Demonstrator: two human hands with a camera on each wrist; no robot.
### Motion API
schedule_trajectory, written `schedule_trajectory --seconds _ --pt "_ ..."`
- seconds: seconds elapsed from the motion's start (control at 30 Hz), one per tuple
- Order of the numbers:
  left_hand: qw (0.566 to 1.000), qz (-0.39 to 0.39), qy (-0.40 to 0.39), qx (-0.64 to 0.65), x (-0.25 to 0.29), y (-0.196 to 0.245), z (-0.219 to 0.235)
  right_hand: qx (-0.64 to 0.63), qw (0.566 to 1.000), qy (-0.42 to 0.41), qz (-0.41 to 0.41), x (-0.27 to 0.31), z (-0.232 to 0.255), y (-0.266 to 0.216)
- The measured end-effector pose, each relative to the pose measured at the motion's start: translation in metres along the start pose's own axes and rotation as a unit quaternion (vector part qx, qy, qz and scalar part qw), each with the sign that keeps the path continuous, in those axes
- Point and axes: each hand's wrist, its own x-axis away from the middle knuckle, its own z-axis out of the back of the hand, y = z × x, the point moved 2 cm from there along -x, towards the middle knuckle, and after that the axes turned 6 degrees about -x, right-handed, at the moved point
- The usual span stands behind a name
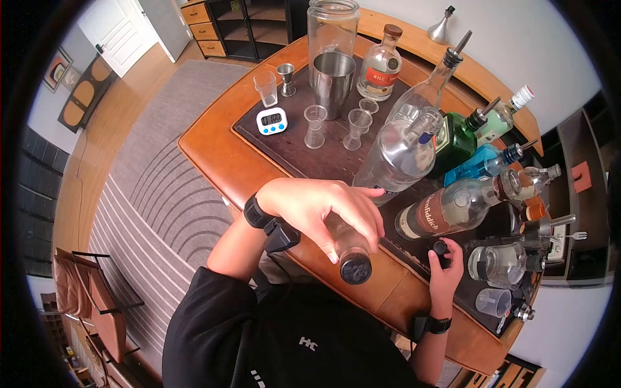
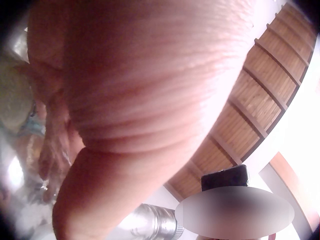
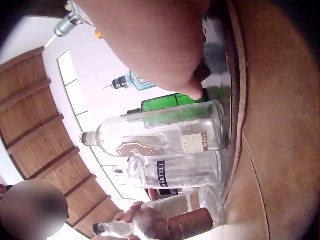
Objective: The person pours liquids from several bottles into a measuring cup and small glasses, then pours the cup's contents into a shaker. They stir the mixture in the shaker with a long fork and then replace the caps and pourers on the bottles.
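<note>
In the head view, my left hand [image 1: 323, 205] is curled round the upper part of a glass bottle [image 1: 348, 238], whose dark top [image 1: 356, 268] faces the camera. The hand hides most of its body there; the right wrist view shows that bottle's brown label [image 3: 190, 223] and the left fingers [image 3: 131, 214] at its shoulder. My right hand [image 1: 446, 270] pinches a small black cap [image 1: 440, 247] between thumb and fingers, low over the dark mat and beside the Glenfiddich bottle [image 1: 440, 212]. Skin of the left hand [image 2: 135, 95] fills much of the left wrist view.
Several bottles, among them a green one [image 1: 455, 143] and a blue one [image 1: 475, 165], line the mat's right side. Farther back are a metal shaker [image 1: 332, 87], small measuring glasses [image 1: 315, 127], a jigger [image 1: 286, 80] and a white timer [image 1: 272, 121]. The leather table edge [image 1: 217, 152] curves at left.
</note>
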Motion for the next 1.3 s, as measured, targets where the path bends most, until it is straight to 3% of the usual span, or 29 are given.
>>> schedule_trajectory --seconds 0.23,0.33,0.4,0.47,0.53,0.6,0.67,0.73,0.8,0.87,1.03,1.17,1.3 --pt "1.000 0.005 0.010 -0.004 0.002 0.000 -0.001 0.083 0.996 0.014 -0.023 0.000 0.003 0.009" --pt "1.000 0.007 0.017 -0.011 0.002 0.002 -0.001 0.121 0.992 0.009 0.017 -0.002 0.003 0.004" --pt "0.999 0.018 0.034 -0.008 0.004 0.001 -0.001 0.185 0.969 0.109 0.121 0.003 0.002 -0.025" --pt "0.999 0.016 0.036 -0.012 0.005 0.002 -0.001 0.156 0.976 0.087 0.121 0.015 0.005 -0.059" --pt "0.999 0.016 0.035 -0.015 0.005 0.004 -0.002 0.126 0.970 0.033 0.206 0.026 -0.006 -0.105" --pt "0.998 0.025 0.046 -0.024 0.005 0.006 -0.003 0.050 0.973 -0.041 0.221 0.031 -0.019 -0.155" --pt "0.998 0.026 0.045 -0.033 0.003 0.010 -0.003 0.077 0.953 -0.044 0.290 0.024 -0.034 -0.196" --pt "0.998 0.025 0.049 -0.044 0.004 0.011 -0.005 0.089 0.945 -0.051 0.310 0.019 -0.046 -0.221" --pt "0.997 0.023 0.064 -0.028 0.007 0.007 -0.007 0.094 0.924 -0.028 0.369 0.018 -0.056 -0.230" --pt "0.997 0.017 0.060 -0.039 0.008 0.007 -0.006 0.093 0.925 -0.019 0.369 0.017 -0.058 -0.235" --pt "0.999 0.005 0.032 -0.039 0.004 0.007 -0.008 -0.057 0.920 -0.130 0.365 0.007 -0.056 -0.225" --pt "0.999 0.015 0.031 -0.031 -0.001 0.006 -0.005 -0.126 0.922 -0.078 0.357 0.005 -0.061 -0.217" --pt "0.999 0.012 0.039 -0.014 0.001 -0.001 -0.004 -0.161 0.915 -0.077 0.363 0.003 -0.062 -0.210"
